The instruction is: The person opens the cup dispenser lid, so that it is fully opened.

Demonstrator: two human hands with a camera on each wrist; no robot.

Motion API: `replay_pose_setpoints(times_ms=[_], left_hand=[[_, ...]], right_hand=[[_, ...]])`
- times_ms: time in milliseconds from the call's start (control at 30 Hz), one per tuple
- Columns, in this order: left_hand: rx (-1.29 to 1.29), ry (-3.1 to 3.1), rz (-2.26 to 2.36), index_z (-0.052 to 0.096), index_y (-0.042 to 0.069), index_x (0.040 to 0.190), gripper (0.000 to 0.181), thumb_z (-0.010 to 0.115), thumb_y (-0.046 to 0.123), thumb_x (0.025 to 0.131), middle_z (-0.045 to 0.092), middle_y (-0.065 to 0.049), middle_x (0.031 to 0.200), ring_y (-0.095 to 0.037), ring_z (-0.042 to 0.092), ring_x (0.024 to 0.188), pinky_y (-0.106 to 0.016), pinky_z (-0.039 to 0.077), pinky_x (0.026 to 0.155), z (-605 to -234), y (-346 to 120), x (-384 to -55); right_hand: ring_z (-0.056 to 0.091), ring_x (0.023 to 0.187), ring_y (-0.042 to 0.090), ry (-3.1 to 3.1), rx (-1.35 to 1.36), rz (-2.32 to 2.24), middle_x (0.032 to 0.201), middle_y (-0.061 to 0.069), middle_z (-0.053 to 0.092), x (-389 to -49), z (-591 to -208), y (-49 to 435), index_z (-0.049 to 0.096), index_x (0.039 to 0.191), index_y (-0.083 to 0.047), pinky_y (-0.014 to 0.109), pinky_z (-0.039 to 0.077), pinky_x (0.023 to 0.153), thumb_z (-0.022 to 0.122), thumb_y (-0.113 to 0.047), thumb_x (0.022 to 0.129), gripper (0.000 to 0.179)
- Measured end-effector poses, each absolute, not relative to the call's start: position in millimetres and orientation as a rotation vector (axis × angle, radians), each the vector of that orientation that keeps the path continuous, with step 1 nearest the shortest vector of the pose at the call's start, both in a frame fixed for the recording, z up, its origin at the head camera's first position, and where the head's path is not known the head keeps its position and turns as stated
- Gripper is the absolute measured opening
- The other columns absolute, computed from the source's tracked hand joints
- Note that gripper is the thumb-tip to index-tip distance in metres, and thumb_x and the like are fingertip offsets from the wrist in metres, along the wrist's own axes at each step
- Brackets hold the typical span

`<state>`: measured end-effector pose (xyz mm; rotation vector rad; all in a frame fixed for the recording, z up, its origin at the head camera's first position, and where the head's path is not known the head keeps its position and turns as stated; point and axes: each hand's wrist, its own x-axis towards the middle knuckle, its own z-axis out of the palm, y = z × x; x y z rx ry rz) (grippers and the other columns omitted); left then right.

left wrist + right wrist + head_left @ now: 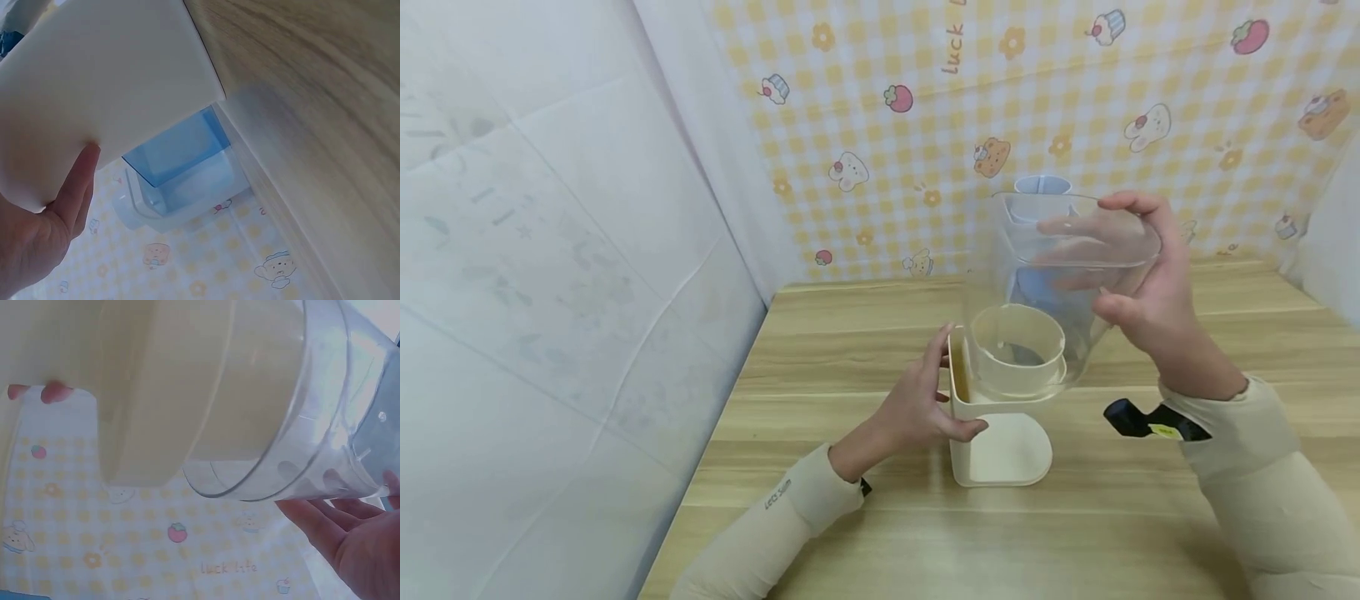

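A cream stand (1007,450) with a flat, rounded foot and a round collar on top stands upright on the table. My left hand (916,408) grips its left side, the thumb at the front face. In the left wrist view, fingers (78,187) lie along the stand's cream wall (125,69). With my right hand (1161,292) I hold a clear, see-through canister (1093,250) by its upper end, tilted over the stand. The canister's lower end overlaps the cream collar (269,381), which shows through the clear wall in the right wrist view.
Behind the canister stands a blue, see-through container (1042,185), also visible in the left wrist view beside a clear-walled box (206,187). The wood-grain table (820,350) meets a checked cloth backdrop (880,183) at the back and a white sheet (550,292) on the left.
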<state>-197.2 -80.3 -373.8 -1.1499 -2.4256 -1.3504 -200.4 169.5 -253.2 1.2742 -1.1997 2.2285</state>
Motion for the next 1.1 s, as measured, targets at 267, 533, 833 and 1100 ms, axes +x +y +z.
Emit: replay_pose_setpoints(times_ms=[267, 533, 833, 1100], left_hand=[[-1.141, -2.472, -1.294, 0.007, 0.012, 0.158, 0.120, 0.088, 0.027, 0.070, 0.053, -0.012, 0.136, -0.026, 0.058, 0.117, -0.022, 0.057, 0.064, -374.2, -82.7, -195.9], [-1.190, -2.506, -1.454, -0.001, 0.016, 0.160, 0.119, 0.085, 0.020, 0.079, 0.040, -0.013, 0.151, -0.031, 0.049, 0.132, -0.029, 0.056, 0.083, -372.6, -89.3, -200.2], [-1.275, -2.319, -1.613, 0.007, 0.004, 0.159, 0.120, 0.065, 0.069, 0.076, 0.034, -0.019, 0.156, -0.035, 0.046, 0.134, -0.040, 0.048, 0.101, -376.4, -93.6, -209.7], [-1.319, -2.180, -1.553, 0.026, 0.002, 0.155, 0.101, 0.084, 0.023, 0.076, 0.039, -0.017, 0.153, -0.028, 0.047, 0.134, -0.038, 0.047, 0.102, -375.0, -100.4, -212.0]], right_hand=[[0.066, 0.099, 0.050, -1.069, 1.364, 2.350, 0.121, 0.040, 0.058, -201.4, -249.7, 182.2, 0.032, 0.128, 0.012, 0.049, 0.059, 0.075, 0.087, 0.006, 0.069, 0.081], [0.055, 0.102, 0.067, -0.595, 1.494, 2.707, 0.122, 0.048, 0.050, -193.3, -238.3, 197.4, 0.031, 0.123, 0.011, 0.064, 0.053, 0.079, 0.062, 0.021, 0.073, 0.060], [0.050, 0.114, 0.065, -0.507, 1.728, 2.628, 0.126, 0.049, 0.047, -174.4, -235.9, 199.3, 0.029, 0.123, 0.012, 0.060, 0.053, 0.084, 0.053, 0.014, 0.082, 0.047], [0.051, 0.109, 0.067, -0.658, 1.488, 2.874, 0.123, 0.049, 0.048, -162.8, -238.1, 219.9, 0.038, 0.116, 0.013, 0.067, 0.051, 0.078, 0.029, -0.007, 0.096, 0.030]])
